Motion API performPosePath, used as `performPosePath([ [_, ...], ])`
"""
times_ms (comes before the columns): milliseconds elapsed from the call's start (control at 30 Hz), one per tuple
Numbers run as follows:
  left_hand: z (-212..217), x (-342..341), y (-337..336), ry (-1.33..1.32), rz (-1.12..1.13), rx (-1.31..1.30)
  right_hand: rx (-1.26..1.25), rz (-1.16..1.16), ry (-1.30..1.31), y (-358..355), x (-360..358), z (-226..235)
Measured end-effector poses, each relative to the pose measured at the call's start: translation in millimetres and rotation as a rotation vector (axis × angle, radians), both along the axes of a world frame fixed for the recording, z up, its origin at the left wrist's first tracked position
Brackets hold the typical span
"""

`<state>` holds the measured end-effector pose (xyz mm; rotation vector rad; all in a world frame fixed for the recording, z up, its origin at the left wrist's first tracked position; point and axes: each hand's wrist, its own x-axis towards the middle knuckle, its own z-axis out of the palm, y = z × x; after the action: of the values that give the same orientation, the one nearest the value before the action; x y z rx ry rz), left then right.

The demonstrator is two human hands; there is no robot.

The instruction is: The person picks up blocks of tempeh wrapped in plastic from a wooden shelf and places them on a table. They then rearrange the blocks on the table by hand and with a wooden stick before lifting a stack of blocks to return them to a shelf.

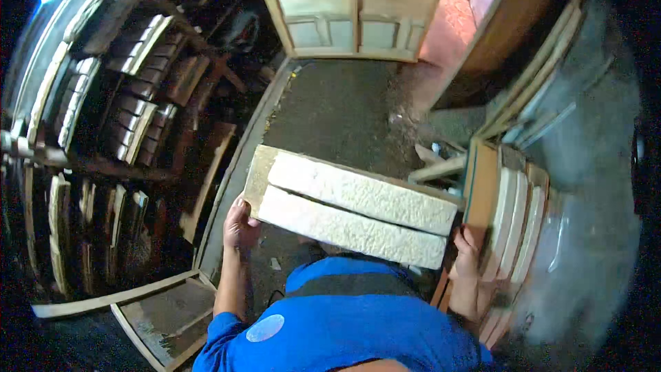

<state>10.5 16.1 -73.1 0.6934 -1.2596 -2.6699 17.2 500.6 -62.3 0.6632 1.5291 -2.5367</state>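
Observation:
Across the front of my body I hold a wooden board (257, 173) that lies slanted, its left end farther away than its right. Two long cream-white slabs with a rough, stone-like face, a far slab (365, 191) and a near slab (352, 229), lie side by side on it with a dark gap between them. My left hand (241, 226) grips the board's left end, thumb at its edge. At the right end, my right hand (466, 251) is closed on the board. The fingers beneath are hidden.
Racks at left carry several boards with pale slabs (141, 124). A wooden frame (124, 296) lies low at left. Panelled wooden doors (358, 7) stand ahead. Close to my right hand is a stack of boards and pale slabs (509, 213). Debris lies on the dark floor (330, 103).

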Motion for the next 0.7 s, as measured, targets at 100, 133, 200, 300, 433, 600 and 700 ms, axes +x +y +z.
performPosePath([
  [100,-9.6,3.7,-31.3,0.069,0.0,-0.034,0.008,0.016,-0.053,-20.3,-13.0,-10.9],
  [133,-12.7,4.9,-38.7,0.063,0.049,-0.068,-0.031,0.022,-0.037,-29.6,-18.3,-12.4],
  [200,-14.1,7.3,-65.4,0.081,0.094,0.014,-0.033,0.074,-0.003,-47.9,-23.3,-17.7],
  [300,-8.9,20.1,-87.1,0.059,0.195,0.013,-0.061,0.221,0.019,-61.3,-38.2,-29.9],
  [433,-7.8,42.4,-126.4,0.086,0.232,0.06,-0.262,0.387,-0.031,-110.6,-53.2,-6.7],
  [600,-8.3,44.9,-172.6,0.161,0.259,0.15,-0.345,0.507,-0.085,-147.8,-86.1,-10.6],
  [700,-15.8,53.7,-203.1,0.186,0.292,0.148,-0.337,0.656,-0.142,-172.5,-99.3,-10.6],
])
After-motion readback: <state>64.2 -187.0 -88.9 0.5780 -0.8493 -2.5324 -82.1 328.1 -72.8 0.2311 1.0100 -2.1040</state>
